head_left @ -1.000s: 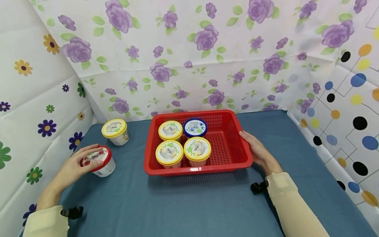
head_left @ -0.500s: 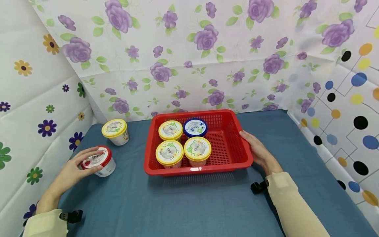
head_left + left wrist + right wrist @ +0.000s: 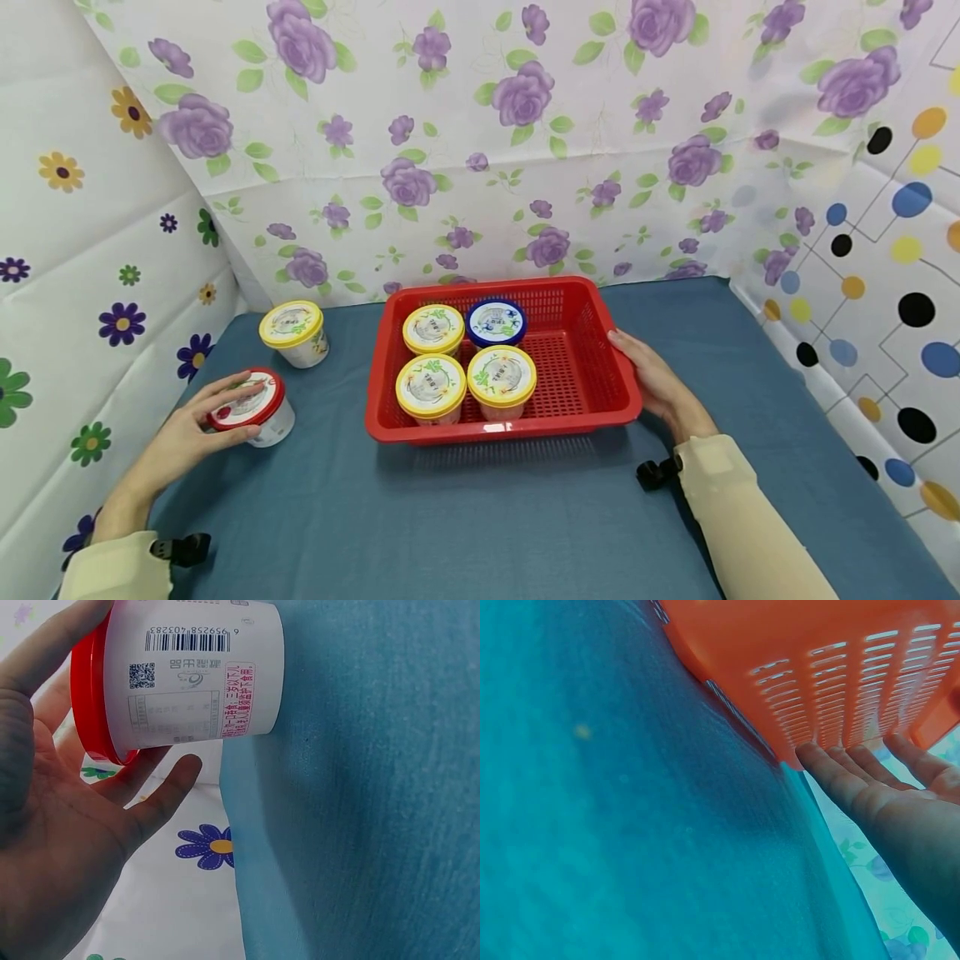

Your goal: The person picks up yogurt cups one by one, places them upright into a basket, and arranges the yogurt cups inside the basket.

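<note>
On the left of the blue cloth stands a white cup point(image 3: 272, 425) with a red lid point(image 3: 272, 402). My left hand point(image 3: 180, 433) holds it from above, thumb and fingers around the lid; the left wrist view shows the cup's printed side point(image 3: 187, 682), with the little finger held away. A red plastic basket point(image 3: 510, 429) sits mid-table, holding three yellow-lidded cups point(image 3: 431, 386) and one blue-lidded cup point(image 3: 496, 322). My right hand point(image 3: 656, 383) rests against the basket's right side. In the right wrist view its straight fingers point(image 3: 832, 769) touch the slotted outer wall point(image 3: 817, 690).
Another yellow-lidded cup point(image 3: 303, 346) stands behind the red-lidded one, near the back edge. Floral sheets point(image 3: 465, 125) enclose the table at the back and both sides. The basket's right half shows its bare mesh floor.
The red-lidded cup's top print has turned under my left hand, and the fingers have shifted slightly on the lid. My right hand and the basket stay in place.
</note>
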Motion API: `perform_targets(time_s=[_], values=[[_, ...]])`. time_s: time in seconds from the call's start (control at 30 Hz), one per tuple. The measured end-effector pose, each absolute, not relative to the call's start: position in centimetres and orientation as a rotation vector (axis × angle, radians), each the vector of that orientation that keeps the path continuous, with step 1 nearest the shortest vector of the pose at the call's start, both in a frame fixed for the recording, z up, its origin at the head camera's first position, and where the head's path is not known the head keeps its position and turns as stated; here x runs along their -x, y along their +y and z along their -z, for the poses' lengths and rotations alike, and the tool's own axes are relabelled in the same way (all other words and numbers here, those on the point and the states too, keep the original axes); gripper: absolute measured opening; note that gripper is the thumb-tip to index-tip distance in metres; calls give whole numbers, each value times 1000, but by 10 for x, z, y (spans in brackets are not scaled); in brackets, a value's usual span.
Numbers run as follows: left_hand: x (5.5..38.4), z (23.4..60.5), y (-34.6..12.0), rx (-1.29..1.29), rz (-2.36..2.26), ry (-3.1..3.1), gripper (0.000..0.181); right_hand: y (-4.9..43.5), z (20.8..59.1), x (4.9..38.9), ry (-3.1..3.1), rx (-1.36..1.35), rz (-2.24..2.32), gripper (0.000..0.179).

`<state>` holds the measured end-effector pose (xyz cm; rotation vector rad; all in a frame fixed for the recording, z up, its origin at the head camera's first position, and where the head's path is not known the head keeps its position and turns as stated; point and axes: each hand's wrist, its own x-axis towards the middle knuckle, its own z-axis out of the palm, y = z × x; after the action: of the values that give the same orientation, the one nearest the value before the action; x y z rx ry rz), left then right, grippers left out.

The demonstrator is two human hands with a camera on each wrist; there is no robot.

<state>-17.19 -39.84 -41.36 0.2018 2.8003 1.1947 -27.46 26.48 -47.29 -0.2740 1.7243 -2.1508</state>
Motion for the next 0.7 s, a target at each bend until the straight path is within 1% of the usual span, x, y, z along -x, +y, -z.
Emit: perform_targets(time_s=[0.7], values=[[177,412,-397,-224,-1160,2832,61,266,474,275,1697,315,2158,57]])
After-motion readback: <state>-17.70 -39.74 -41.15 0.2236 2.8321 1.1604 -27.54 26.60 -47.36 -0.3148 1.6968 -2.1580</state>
